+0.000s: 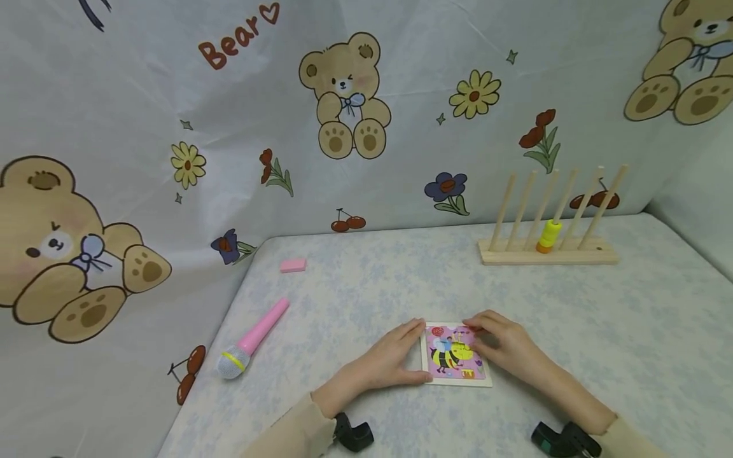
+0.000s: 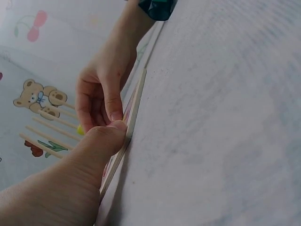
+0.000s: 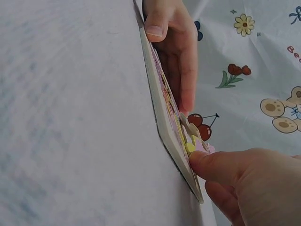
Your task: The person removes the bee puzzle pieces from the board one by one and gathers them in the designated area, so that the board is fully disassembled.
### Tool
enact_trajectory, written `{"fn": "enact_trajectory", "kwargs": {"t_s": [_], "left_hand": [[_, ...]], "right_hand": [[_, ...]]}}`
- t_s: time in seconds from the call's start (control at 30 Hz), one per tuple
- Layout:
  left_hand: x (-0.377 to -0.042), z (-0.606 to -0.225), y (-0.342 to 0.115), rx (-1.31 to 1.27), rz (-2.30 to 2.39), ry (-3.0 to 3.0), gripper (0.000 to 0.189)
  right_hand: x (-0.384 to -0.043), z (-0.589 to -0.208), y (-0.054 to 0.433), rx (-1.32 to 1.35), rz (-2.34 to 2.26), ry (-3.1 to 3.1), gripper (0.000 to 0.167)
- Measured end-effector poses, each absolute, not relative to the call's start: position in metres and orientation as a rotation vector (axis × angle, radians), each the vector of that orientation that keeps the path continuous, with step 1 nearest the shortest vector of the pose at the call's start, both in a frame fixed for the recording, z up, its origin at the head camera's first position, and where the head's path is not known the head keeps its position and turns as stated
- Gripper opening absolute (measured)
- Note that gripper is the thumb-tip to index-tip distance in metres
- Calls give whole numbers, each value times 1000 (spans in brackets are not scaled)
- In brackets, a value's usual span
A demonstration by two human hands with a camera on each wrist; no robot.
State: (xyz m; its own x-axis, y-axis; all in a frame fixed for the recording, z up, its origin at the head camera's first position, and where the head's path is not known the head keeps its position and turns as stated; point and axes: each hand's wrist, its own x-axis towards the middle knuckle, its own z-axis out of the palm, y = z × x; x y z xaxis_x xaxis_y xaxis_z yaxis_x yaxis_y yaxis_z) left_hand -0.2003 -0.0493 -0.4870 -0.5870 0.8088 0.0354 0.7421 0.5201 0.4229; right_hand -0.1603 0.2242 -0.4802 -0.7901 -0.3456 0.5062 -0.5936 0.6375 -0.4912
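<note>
A small jigsaw puzzle (image 1: 449,366) with a yellow and black bee on pink lies flat in a pale wooden frame (image 1: 460,383). My left hand (image 1: 386,359) holds its left side, thumb at the near corner and fingertips at the far one. At the upper right of the picture, my right hand (image 1: 512,346) pinches a pink and yellow puzzle piece (image 3: 199,143). That piece stands tilted up from the picture in the right wrist view, its lower edge close over the frame. The left wrist view shows both thumbs near the frame's edge.
A pink toy microphone (image 1: 258,340) with a grey head lies on the left, below a pink block (image 1: 293,265). At the back right stands a wooden peg rack (image 1: 550,257), with yellow and orange rings (image 1: 550,235) on one peg. A bear-print cloth (image 1: 401,191) hangs behind the table.
</note>
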Motion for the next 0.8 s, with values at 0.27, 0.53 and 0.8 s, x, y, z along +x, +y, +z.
{"fn": "enact_trajectory", "kwargs": {"t_s": [0.27, 0.53, 0.8], "left_hand": [[-199, -487, -46, 1353, 585, 2586, 94], [-201, -486, -46, 1357, 578, 2604, 94], [-202, -488, -48, 1322, 583, 2593, 95]], "right_hand": [[-157, -480, 228, 769, 827, -2478, 41], [-160, -481, 232, 805, 744, -2476, 36], [-163, -480, 231, 811, 807, -2464, 31]]}}
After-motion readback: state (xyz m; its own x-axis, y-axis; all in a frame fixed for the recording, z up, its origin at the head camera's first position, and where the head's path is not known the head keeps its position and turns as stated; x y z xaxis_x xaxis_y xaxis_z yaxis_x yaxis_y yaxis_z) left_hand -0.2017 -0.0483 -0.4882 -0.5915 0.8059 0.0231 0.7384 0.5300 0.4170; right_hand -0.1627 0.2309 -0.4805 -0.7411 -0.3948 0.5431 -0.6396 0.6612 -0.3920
